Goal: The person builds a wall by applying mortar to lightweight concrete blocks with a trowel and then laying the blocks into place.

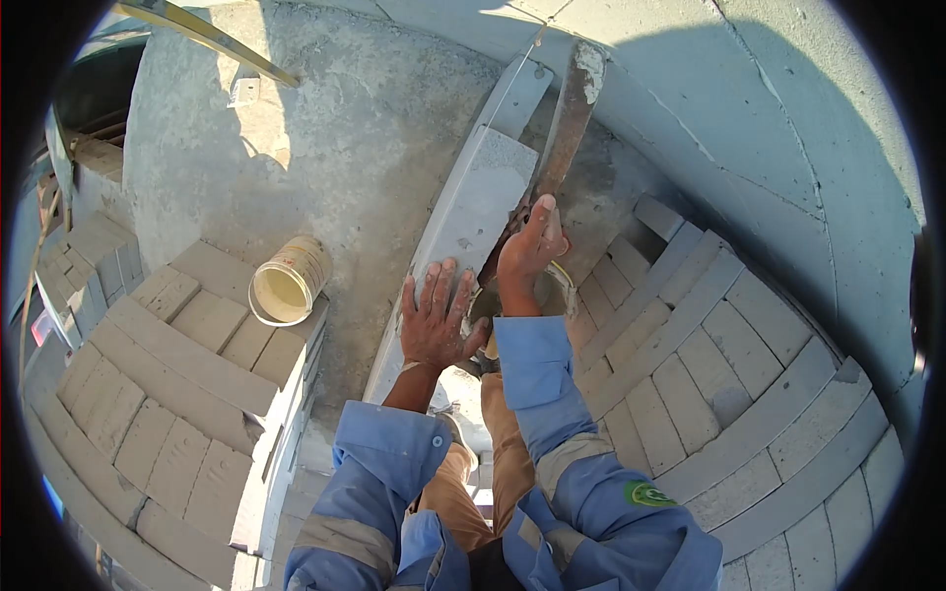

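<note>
My left hand (434, 317) lies with fingers spread on the near part of a long pale block (473, 202), set in a low row of blocks. My right hand (530, 254) is closed just right of that block, beside the lower end of a long brown, mortar-stained strip (572, 123). What its fingers hold is hidden. A bucket (562, 288) stands beneath my right hand, largely covered by it. A thin string (512, 84) runs along the block row.
Stacked grey blocks stand at the left (187, 394) and right (709, 364). An off-white bucket (289, 281) rests on its side on the left stack. A yellowish bar (212, 37) crosses the upper left. A grey wall (749, 128) rises at the right.
</note>
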Tool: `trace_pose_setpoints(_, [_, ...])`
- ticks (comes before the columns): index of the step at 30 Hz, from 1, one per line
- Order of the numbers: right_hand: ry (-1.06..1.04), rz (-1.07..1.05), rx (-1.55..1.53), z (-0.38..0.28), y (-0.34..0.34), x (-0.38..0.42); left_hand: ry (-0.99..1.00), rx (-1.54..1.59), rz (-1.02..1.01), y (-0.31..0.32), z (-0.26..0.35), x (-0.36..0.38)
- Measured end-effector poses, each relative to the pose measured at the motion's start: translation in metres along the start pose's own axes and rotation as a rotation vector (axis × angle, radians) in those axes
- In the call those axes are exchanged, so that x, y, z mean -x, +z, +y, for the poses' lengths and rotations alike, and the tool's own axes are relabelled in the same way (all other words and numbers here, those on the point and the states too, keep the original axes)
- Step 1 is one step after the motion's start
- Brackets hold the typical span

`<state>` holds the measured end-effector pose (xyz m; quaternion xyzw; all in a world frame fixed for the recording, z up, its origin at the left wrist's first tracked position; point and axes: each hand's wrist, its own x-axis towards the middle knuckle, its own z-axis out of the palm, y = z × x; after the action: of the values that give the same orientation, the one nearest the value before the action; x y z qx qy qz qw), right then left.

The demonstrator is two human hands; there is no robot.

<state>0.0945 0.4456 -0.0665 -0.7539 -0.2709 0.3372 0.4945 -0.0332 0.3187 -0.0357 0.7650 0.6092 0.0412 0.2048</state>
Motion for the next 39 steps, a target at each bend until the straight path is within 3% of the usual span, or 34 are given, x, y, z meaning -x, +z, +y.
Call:
trace_pose_setpoints(7, [-0.211,0.139,0.11,0.032,0.015,0.009,0.005,-0.028,0.0,0.001,-0.001,0.0])
trace_pose_setpoints(9, [0.095,0.08,-0.091,0.022,0.014,0.009,0.012,-0.029,0.013,0.0,0.0,0.0])
trace_pose_setpoints(15, [0.009,-0.038,-0.075,0.007,0.014,0.007,0.012,-0.038,0.011,0.0,0.0,0.0])
trace_pose_setpoints(22, [0.059,-0.105,-0.041,0.016,0.01,0.005,0.0,-0.041,0.002,-0.001,0.001,0.0])
trace_pose_setpoints(27, [0.164,-0.045,-0.105,0.016,0.012,0.007,0.009,-0.035,0.021,-0.002,0.001,-0.001])
trace_pose_setpoints(39, [0.153,-0.017,-0.132,0.017,0.014,0.008,0.001,-0.037,0.001,-0.001,0.001,-0.001])
